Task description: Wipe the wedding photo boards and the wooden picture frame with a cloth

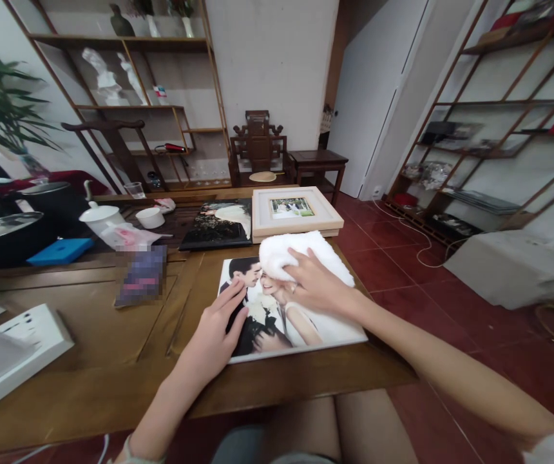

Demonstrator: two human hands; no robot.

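A wedding photo panel (277,322) lies flat on the brown wooden table, close to its front right corner. My left hand (221,319) rests on the panel's left side, fingers stretched out, holding nothing. On the upper right part of the picture, my right hand (313,280) presses a folded white fluffy cloth (323,254), with some fingers sunk into it. The cloth and hand cover the panel's upper right area.
Behind the panel are a light wooden picture frame (296,227) and a dark photo panel (223,219). A blurred-out packet (142,277), a blue box (60,251), a white teapot (100,219) and a white box (20,354) sit to the left. Red floor tiles (402,309) show right.
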